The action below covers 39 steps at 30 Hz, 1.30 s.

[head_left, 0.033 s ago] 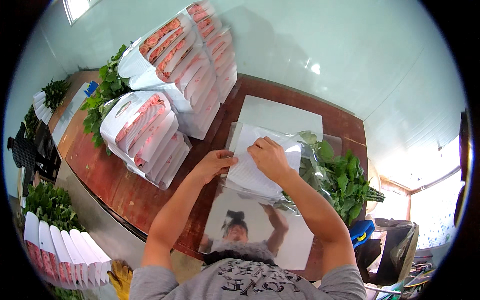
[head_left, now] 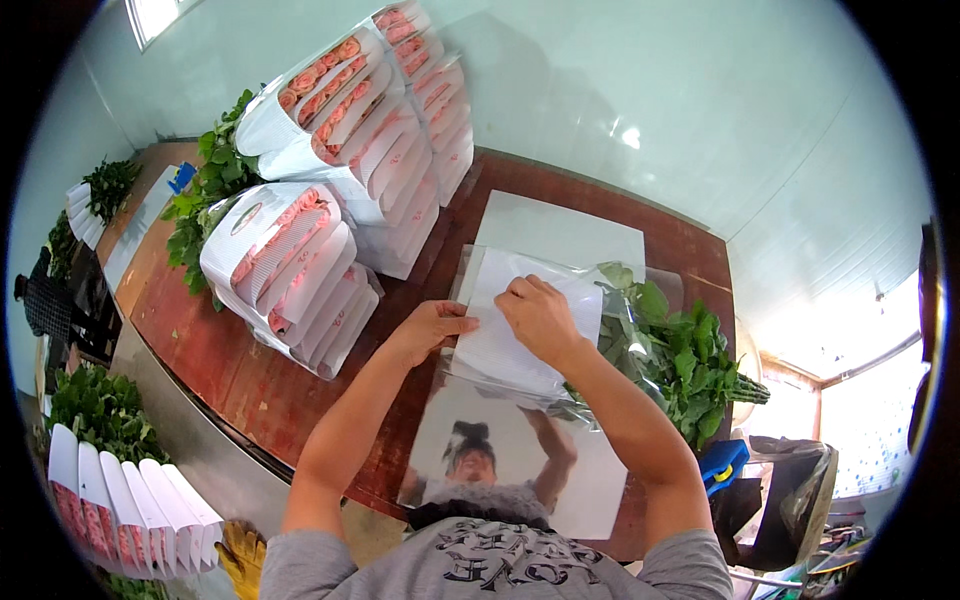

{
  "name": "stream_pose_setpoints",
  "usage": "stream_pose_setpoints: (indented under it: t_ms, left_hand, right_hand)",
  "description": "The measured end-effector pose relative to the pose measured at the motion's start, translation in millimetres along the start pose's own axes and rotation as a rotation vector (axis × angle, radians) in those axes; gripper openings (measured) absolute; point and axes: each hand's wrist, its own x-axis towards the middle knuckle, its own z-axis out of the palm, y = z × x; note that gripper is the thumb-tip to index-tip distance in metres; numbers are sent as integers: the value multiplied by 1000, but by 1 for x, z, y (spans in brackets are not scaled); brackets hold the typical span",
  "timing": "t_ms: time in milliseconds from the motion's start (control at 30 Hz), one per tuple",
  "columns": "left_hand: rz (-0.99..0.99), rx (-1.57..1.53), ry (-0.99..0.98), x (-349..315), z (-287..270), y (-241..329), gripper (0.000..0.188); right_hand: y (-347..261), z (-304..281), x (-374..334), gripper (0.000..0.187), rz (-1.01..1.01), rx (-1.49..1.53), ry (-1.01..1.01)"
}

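A bunch of leafy stems lies in front of me, its cut ends pointing right. White wrapping paper and a clear plastic sheet cover its left part, so any blooms inside are hidden. My left hand closes on the wrapper's left edge, thumb laid over the paper. Resting on top of the white paper, my right hand has its fingers curled together; what they pinch, if anything, is hidden. Beneath the bunch lies a shiny reflective board.
White-wrapped bunches of pink roses are stacked left on the red-brown table, against the wall. More wrapped bunches stand lower left, beside a yellow glove. A blue tool sits at the right edge. A person is far left.
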Motion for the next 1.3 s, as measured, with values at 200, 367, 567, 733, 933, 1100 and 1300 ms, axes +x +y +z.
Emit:
stream_pose_setpoints:
  t_ms: [200, 367, 567, 733, 933, 1100, 1300]
  left_hand:
    - [80, 99, 135, 5, 6, -9, 19]
    - [51, 56, 78, 7, 1, -10, 22]
    - [-77, -57, 23, -4, 5, 10, 20]
    - [-66, 96, 88, 9, 2, 6, 17]
    - [-63, 64, 80, 12, -6, 1, 13]
    - [-54, 82, 154, 17, 2, -2, 15]
    - [-39, 50, 123, 18, -10, -2, 10]
  right_hand:
    - [-17, 5, -6, 5, -46, 33, -81]
    - [-13, 15, -12, 8, -39, 48, 35]
    - [-11, 21, -15, 9, -33, 36, 47]
    - [-5, 11, -17, 14, -52, 36, -11]
    - [103, -66, -113, 27, 229, -174, 10]
    - [142, -149, -235, 22, 418, -442, 14]
    - [77, -109, -144, 33, 252, -394, 212]
